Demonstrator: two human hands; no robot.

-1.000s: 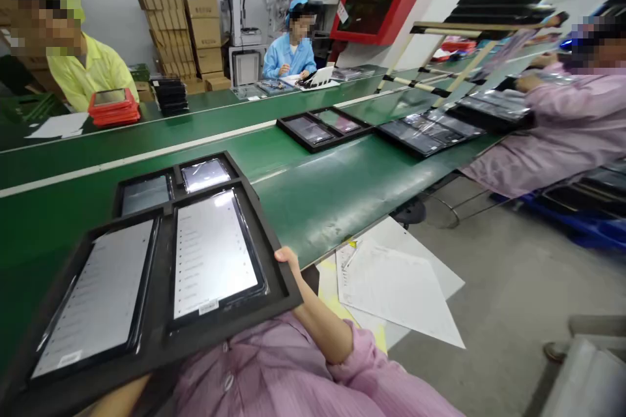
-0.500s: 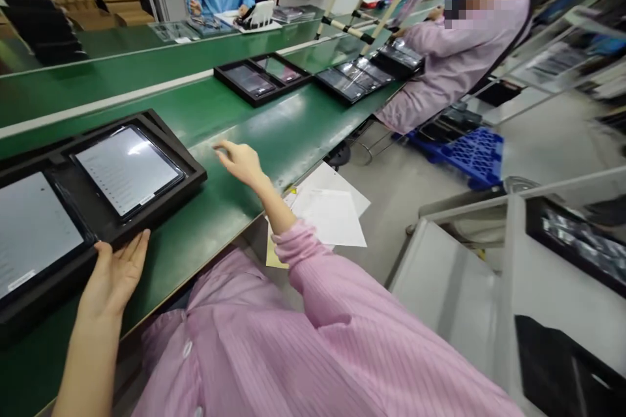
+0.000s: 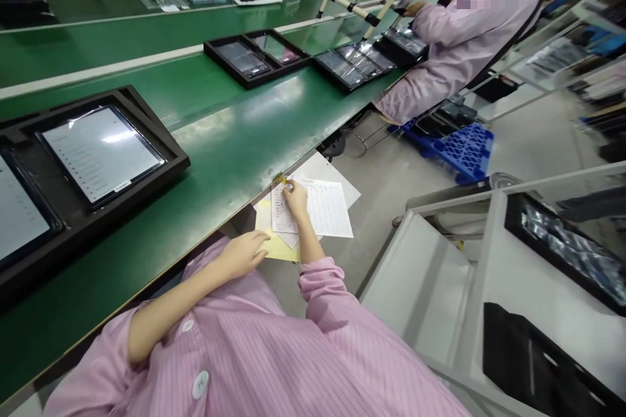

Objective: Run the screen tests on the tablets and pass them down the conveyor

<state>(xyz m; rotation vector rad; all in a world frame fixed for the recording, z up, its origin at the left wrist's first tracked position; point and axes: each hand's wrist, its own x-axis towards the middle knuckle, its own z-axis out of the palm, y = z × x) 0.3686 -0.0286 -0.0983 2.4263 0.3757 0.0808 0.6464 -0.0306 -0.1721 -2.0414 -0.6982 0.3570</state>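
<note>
My right hand [image 3: 297, 201] is over a stack of papers beside the green bench edge. Its fingers are pinched near the corner of a printed form [image 3: 325, 207], close to a small yellow piece [image 3: 280, 179]; what they grip is too small to make out. My left hand [image 3: 243, 254] is at the near side of the papers, fingers stretched out and apart, by a yellow sheet [image 3: 278, 249]. On the bench at the left lies a black tray [image 3: 141, 186] holding tablets, one a tablet [image 3: 100, 156] with a lit screen. Neither hand touches the tray.
Further along the green bench [image 3: 215, 143] are another black tray [image 3: 247, 83] and several tablets [image 3: 352, 65]. A co-worker in pink [image 3: 469, 39] sits at the right. A grey cart [image 3: 425, 287] stands on my right, and a blue pallet [image 3: 462, 153] lies on the floor.
My left hand has left the tray's edge and moved right to the papers. My right hand has come down from above the bench onto the papers, its fingers now pinched.
</note>
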